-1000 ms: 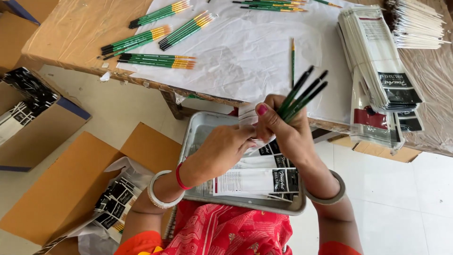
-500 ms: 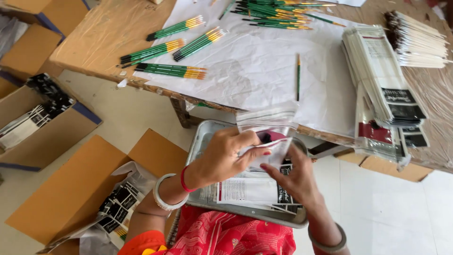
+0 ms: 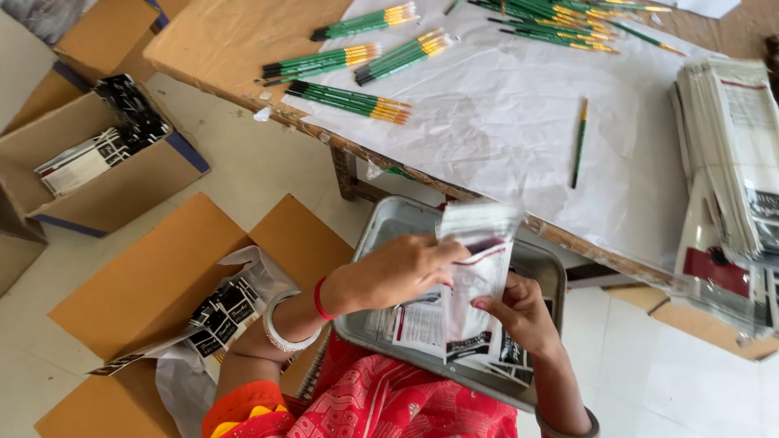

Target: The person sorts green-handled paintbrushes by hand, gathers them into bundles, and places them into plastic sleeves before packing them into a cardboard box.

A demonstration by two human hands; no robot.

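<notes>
left hand [image 3: 402,272] pinching pouch [image 3: 475,280] up top, over the tray [image 3: 381,235] | right hand [image 3: 519,312] gripping its lower edge | packed pouches in tray (a few done) | brushes [image 3: 349,97] on tabletop [image 3: 211,40] left, so early days I'd guess

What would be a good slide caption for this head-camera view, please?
Both hands, left hand and right hand, hold a clear packet over a metal tray.
</notes>
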